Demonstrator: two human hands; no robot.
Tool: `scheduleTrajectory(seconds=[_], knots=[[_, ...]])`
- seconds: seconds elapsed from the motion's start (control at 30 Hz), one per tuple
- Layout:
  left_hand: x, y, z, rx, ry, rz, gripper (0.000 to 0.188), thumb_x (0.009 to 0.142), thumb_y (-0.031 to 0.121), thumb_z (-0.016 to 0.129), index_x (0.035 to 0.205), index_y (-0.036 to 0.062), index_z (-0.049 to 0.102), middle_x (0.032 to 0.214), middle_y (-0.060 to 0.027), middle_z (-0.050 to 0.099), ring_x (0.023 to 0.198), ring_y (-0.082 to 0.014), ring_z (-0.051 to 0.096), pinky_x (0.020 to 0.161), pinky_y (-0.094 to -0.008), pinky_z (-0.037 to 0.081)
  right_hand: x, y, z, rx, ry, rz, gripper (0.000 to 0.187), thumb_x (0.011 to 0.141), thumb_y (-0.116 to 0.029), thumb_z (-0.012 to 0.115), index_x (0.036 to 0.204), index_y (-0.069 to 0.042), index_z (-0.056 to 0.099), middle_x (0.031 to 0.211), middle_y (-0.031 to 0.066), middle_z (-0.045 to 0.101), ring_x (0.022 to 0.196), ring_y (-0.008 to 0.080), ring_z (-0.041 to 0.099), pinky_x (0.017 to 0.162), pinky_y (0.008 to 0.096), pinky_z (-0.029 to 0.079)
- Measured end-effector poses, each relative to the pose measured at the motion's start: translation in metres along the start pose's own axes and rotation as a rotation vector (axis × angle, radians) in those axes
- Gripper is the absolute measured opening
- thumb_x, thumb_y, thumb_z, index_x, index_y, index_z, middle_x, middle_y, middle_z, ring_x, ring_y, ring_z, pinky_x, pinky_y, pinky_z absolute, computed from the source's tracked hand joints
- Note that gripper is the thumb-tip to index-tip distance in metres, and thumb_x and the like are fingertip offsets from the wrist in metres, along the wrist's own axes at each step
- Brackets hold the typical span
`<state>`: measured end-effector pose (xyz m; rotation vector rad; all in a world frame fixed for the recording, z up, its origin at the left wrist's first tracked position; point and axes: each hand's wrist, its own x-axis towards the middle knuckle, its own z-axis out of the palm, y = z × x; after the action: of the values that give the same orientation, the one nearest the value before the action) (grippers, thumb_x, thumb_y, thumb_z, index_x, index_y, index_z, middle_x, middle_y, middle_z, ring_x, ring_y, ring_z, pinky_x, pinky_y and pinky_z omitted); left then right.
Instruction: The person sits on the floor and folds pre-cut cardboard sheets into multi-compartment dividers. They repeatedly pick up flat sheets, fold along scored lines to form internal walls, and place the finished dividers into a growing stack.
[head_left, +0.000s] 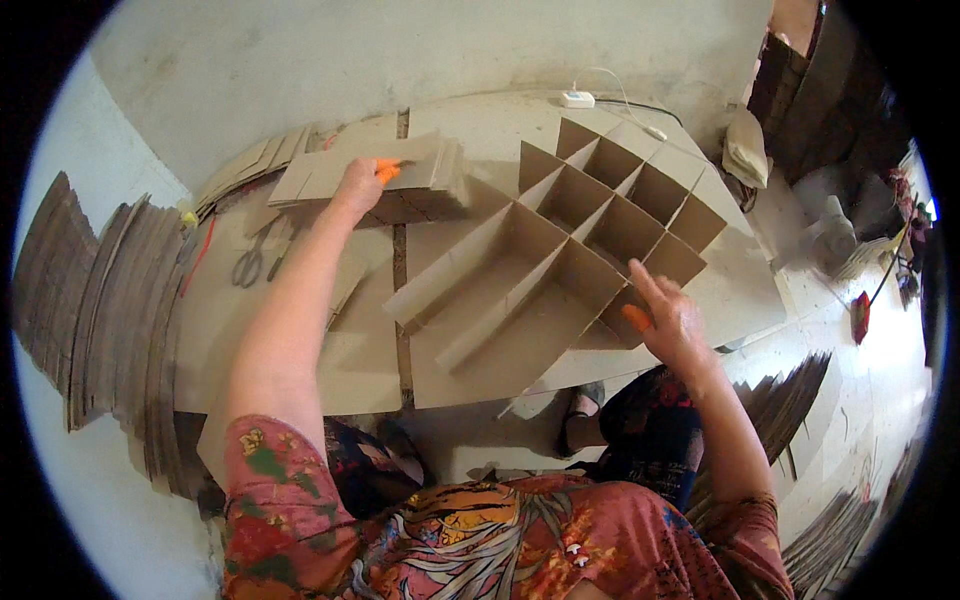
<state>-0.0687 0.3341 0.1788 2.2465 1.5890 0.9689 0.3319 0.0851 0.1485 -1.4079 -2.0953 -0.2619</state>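
Note:
A partly interlocked grid of brown cardboard dividers (570,235) stands on edge on the table, with square cells at the far right and long open slots toward the near left. Beside its near right corner is my right hand (672,318), fingers stretched and thumb apart, an orange cover on the thumb. On the left, my left hand (362,186) lies over a stack of cardboard strips (312,180). Its orange-covered fingertips are pressed together on the top; whatever they pinch is too small to make out.
Black-handled scissors (248,266) lie left of my left forearm. Tall cardboard stacks (120,290) stand at the left edge. A white power adapter (578,99) with a cable sits at the table's back. More cardboard (790,400) is piled at lower right.

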Motion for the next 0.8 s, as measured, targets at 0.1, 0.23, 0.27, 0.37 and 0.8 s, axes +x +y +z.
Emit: scheduleTrajectory(seconds=[0.1,0.23,0.27,0.37,0.8], knots=[[-0.029,0.064,-0.004,-0.044,0.172,0.129,0.024,0.085,0.009,0.056,0.106,0.0035,0.063,0.084,-0.0184,0.066,0.076,-0.0225,0.062,0.07,-0.0299,0.047,0.016,-0.021,-0.012,0.411,0.094,0.21,0.051,0.081,-0.013,0.061,0.128,0.0,0.043,0.089,0.0136,0.063,0.082,0.0261,0.062,0.073,0.0343,0.049],[-0.124,0.142,0.022,-0.143,0.067,0.711,0.038,0.081,-0.001,0.046,0.117,0.0005,0.056,0.116,-0.0175,0.058,0.114,-0.0294,0.051,0.097,-0.034,0.039,0.037,-0.062,-0.009,1.464,0.023,0.626,0.035,0.088,-0.019,0.057,0.111,0.006,0.053,0.093,0.0111,0.063,0.086,0.0133,0.059,0.074,0.0267,0.048],[-0.143,0.155,0.025,-0.168,-0.064,0.818,0.04,0.08,-0.002,0.045,0.12,-0.0017,0.053,0.131,-0.0152,0.046,0.122,-0.0287,0.044,0.103,-0.0349,0.033,0.04,-0.067,-0.012,1.714,-0.003,0.701,0.032,0.088,-0.019,0.056,0.108,0.006,0.055,0.093,0.0111,0.063,0.085,0.0125,0.058,0.073,0.0258,0.048],[-0.168,0.153,0.03,-0.515,-0.315,0.573,0.044,0.084,0.003,0.048,0.128,-0.0019,0.043,0.137,-0.0122,0.04,0.124,-0.0233,0.041,0.097,-0.0342,0.041,0.027,-0.06,-0.018,1.21,0.127,0.729,0.025,0.089,-0.017,0.053,0.105,0.001,0.058,0.096,0.0067,0.061,0.084,0.0138,0.058,0.069,0.0256,0.047],[-0.079,0.061,0.012,-0.778,0.027,-0.126,0.026,0.085,0.01,0.061,0.108,-0.0008,0.058,0.086,-0.0037,0.062,0.072,-0.009,0.058,0.064,-0.0227,0.049,-0.021,-0.088,-0.05,0.713,0.17,0.456,0.008,0.085,-0.004,0.058,0.09,0.0,0.062,0.065,0.0094,0.057,0.062,0.0099,0.052,0.058,0.0245,0.042]])
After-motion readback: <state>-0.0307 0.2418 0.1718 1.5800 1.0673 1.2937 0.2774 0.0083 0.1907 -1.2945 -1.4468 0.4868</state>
